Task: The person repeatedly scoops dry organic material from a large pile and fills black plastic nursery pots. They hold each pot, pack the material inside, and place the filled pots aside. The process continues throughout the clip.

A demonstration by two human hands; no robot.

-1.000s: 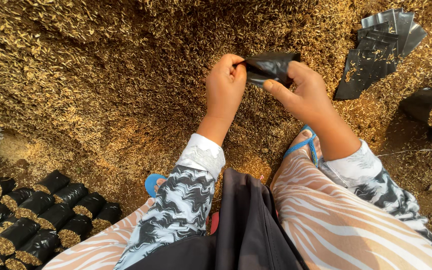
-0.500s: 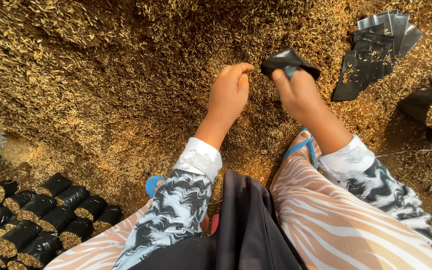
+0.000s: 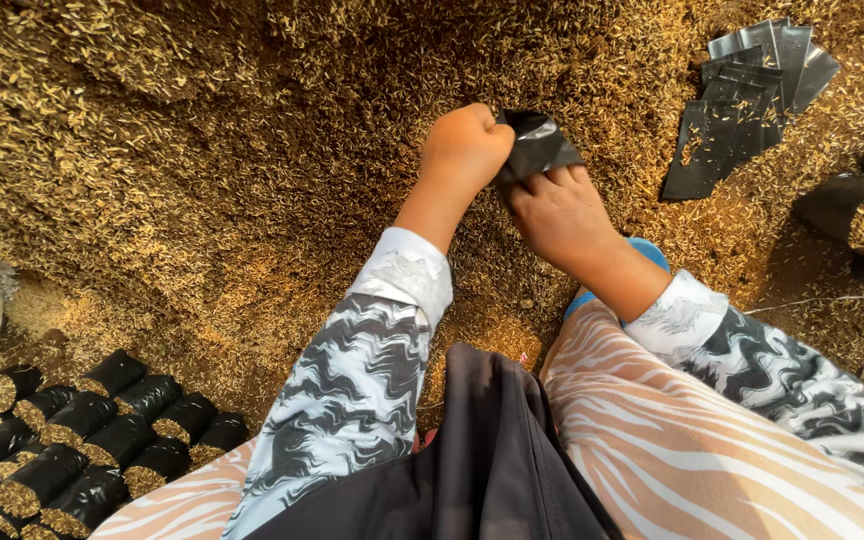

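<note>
Upper centre of frame: small black plastic bag (image 3: 537,142) pinched between both hands over the husk pile (image 3: 202,150). Left hand (image 3: 464,148) is a closed fist on the bag's left edge; right hand (image 3: 557,212) grips its lower edge with fingers curled. Looks thin, light, floppy and probably slick, so best held at the rim. Long axis seems to run lower left to upper right; where the mouth points is unclear. Flat spare bags (image 3: 747,95) upper right, filled bags (image 3: 62,430) lower left.

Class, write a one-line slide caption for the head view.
Both hands, left hand and right hand, hold a small black bag over a husk heap, filled bags nearby.
</note>
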